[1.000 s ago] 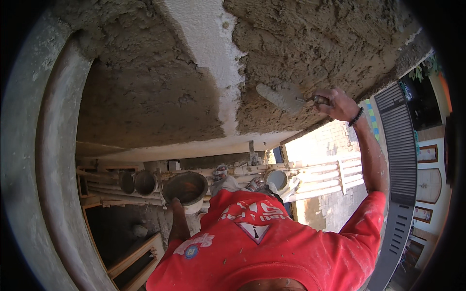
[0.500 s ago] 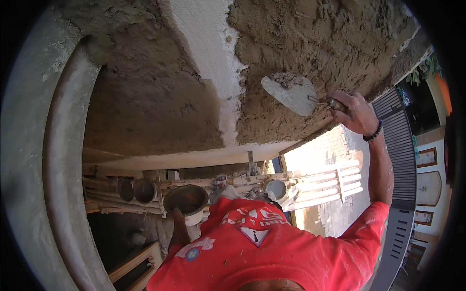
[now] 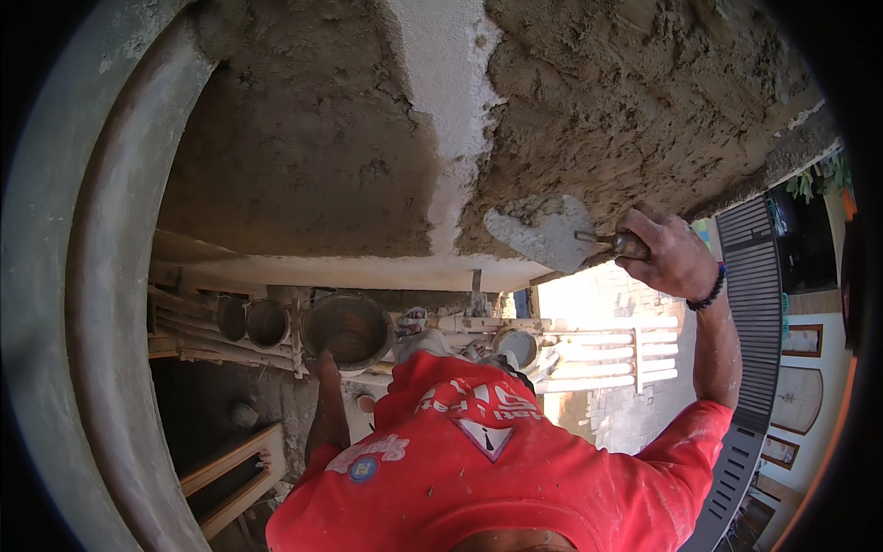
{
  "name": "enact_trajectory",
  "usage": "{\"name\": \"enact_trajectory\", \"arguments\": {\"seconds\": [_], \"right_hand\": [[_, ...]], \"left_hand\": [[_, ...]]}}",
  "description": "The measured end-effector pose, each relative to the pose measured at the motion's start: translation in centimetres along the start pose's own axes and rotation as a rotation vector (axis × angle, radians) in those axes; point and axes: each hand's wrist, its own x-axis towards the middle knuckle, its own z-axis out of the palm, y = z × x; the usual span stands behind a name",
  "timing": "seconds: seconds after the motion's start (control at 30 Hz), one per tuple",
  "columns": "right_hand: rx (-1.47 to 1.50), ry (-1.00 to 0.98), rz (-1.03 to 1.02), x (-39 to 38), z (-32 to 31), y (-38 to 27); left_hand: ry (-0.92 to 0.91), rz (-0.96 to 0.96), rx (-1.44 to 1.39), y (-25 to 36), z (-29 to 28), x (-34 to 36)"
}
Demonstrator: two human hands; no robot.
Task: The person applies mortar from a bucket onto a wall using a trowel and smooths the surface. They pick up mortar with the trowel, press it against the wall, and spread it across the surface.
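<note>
My right hand point(image 3: 673, 255) is wrapped round the handle of a trowel point(image 3: 561, 237), raised to the right. Grey mortar sits on the blade, which is close to the lower edge of a rough, freshly mortared wall point(image 3: 625, 110). Down on the left, my left hand point(image 3: 326, 366) grips the near rim of a dark round bucket point(image 3: 347, 333). Brown, wet-looking material shows inside this bucket; how much it holds is hard to tell. The fingers of my left hand are partly hidden by the rim.
Bamboo poles point(image 3: 607, 348) form a scaffold platform below, where two dark buckets point(image 3: 267, 324) and a pale one point(image 3: 517, 347) stand. An unplastered white strip point(image 3: 457, 120) divides the mortared wall. A curved column point(image 3: 120, 276) rises at left, a grey slatted gate point(image 3: 750, 304) at right.
The trowel has dropped from the wall face toward its lower edge, its blade turning slightly. The bucket and my left hand have shifted up in the picture, with the whole view shifting too.
</note>
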Motion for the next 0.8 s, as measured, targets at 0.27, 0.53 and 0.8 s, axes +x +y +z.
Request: {"name": "enact_trajectory", "arguments": {"seconds": [0.27,0.53,0.8], "right_hand": [[-0.047,-0.016,-0.196,0.3,0.2,-0.9],[0.492,-0.278,-0.611,0.3,-4.1,-2.5],[0.622,0.303,-0.017,2.1,-4.8,3.6]], "left_hand": [[-0.002,-0.093,-0.249,4.6,1.4,-3.6],[0.035,-0.045,-0.299,1.1,-1.1,-3.1],[0.102,-0.158,-0.034,-4.3,-3.4,1.9]]}}
